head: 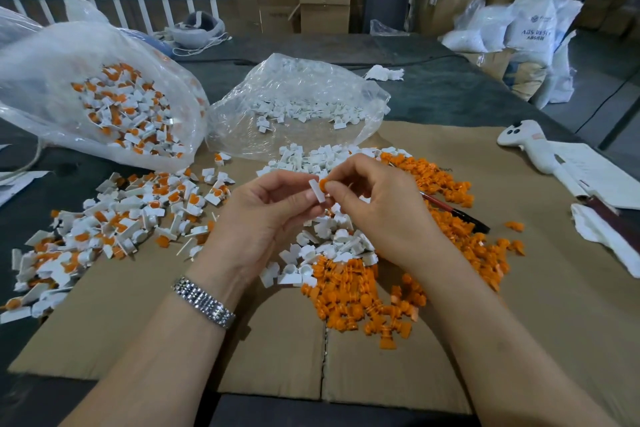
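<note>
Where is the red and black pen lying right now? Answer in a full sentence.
In the head view the pen lies on the cardboard sheet, right of centre, just right of the right hand and among the loose orange pieces.

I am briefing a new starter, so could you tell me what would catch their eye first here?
The two hands meet mid-picture: the left hand pinches a small white plastic piece and the right hand pinches a small orange plastic plug against it. Below them, a heap of loose orange plugs lies on the brown cardboard sheet; to the left, a clear plastic bag holds joined white-and-orange pieces.
</note>
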`<state>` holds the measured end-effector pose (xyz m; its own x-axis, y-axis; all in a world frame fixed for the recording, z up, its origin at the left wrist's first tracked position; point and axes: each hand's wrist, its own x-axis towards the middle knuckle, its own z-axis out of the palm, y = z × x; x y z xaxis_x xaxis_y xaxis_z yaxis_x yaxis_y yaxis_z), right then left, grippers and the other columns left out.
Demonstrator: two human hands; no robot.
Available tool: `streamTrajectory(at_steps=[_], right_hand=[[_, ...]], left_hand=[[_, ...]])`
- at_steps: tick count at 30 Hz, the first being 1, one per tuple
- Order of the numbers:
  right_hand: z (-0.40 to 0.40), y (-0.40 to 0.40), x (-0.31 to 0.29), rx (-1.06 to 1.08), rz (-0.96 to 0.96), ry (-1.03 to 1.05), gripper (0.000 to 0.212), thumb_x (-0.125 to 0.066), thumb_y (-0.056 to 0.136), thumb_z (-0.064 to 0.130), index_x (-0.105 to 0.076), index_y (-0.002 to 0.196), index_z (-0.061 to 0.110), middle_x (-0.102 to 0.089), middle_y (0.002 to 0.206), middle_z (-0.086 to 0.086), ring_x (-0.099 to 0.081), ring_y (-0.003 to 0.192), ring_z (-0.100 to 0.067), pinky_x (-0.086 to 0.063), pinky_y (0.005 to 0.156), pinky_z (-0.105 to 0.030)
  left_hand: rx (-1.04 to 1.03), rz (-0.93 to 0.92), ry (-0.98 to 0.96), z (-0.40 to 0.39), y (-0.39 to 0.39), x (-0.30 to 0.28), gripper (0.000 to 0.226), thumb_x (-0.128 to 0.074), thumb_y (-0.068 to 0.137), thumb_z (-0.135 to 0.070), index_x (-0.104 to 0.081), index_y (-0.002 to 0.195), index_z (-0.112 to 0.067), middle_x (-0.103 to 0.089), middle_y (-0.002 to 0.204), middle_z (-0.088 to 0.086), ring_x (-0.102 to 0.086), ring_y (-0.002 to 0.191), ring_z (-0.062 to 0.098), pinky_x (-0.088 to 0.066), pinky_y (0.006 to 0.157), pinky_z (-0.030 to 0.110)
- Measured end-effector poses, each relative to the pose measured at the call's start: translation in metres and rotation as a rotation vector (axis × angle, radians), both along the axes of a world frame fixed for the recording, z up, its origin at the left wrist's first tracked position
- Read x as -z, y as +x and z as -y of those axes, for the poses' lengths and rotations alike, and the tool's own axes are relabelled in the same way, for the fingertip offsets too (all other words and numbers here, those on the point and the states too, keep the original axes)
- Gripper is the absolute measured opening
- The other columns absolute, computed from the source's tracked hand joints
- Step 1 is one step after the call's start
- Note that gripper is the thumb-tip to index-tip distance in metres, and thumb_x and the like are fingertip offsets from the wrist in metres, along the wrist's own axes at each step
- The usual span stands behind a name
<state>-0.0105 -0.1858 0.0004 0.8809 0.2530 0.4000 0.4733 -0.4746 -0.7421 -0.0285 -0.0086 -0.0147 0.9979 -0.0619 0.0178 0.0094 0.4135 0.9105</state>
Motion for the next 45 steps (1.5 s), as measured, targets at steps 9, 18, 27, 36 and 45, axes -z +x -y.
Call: streamTrajectory(at_steps=[9,18,27,36,45], right_hand=[[-0.011,0.0,0.006,0.069,-0.093,0.129,0.009,-0.068,0.094,0.033,-0.065,0.09,0.026,-0.058,0.071,0.012,-0.051,0.061,-0.006,-0.043,0.057,-0.027],[-0.014,-0.005,0.006,0.041,-0.069,0.26,0.009,-0.071,0.092,0.023,-0.068,0.086,0.019,-0.066,0.071,0.004,-0.055,0.058,-0.01,-0.05,0.054,-0.027],[-0.002,-0.002,-0.001,-0.107,-0.284,0.323,0.012,-0.077,0.089,0.025,-0.072,0.098,0.019,-0.067,0.076,0.01,-0.053,0.058,0.001,-0.044,0.055,-0.013],[0.006,-0.003,-0.005,-0.148,-0.022,0.107,0.025,-0.074,0.091,0.016,-0.073,0.116,0.021,-0.068,0.093,0.009,-0.065,0.08,-0.008,-0.055,0.074,-0.021],[0.002,-0.004,-0.003,-0.065,0.149,0.078,0.024,-0.076,0.088,0.016,-0.076,0.112,0.014,-0.069,0.096,0.004,-0.066,0.089,-0.008,-0.055,0.083,-0.024]], left_hand=[[-0.131,0.195,0.236,0.0,0.0,0.007,0.021,-0.085,0.077,-0.021,-0.08,0.097,-0.018,-0.078,0.108,0.009,-0.076,0.104,0.026,-0.06,0.089,0.029],[-0.108,0.105,0.062,0.002,0.0,0.003,0.019,-0.08,0.073,-0.01,-0.081,0.092,-0.013,-0.078,0.098,0.012,-0.077,0.091,0.025,-0.061,0.081,0.026],[-0.135,0.114,0.148,-0.002,-0.003,0.0,0.019,-0.077,0.078,-0.01,-0.083,0.096,-0.014,-0.079,0.101,0.013,-0.077,0.096,0.027,-0.061,0.082,0.025],[-0.039,0.042,0.012,-0.001,-0.003,-0.004,0.021,-0.075,0.073,-0.004,-0.083,0.092,-0.01,-0.079,0.097,0.017,-0.078,0.087,0.024,-0.06,0.073,0.022],[-0.001,0.07,-0.022,-0.002,-0.005,-0.007,0.012,-0.082,0.078,-0.014,-0.083,0.09,-0.011,-0.079,0.097,0.013,-0.078,0.087,0.021,-0.061,0.081,0.027]])
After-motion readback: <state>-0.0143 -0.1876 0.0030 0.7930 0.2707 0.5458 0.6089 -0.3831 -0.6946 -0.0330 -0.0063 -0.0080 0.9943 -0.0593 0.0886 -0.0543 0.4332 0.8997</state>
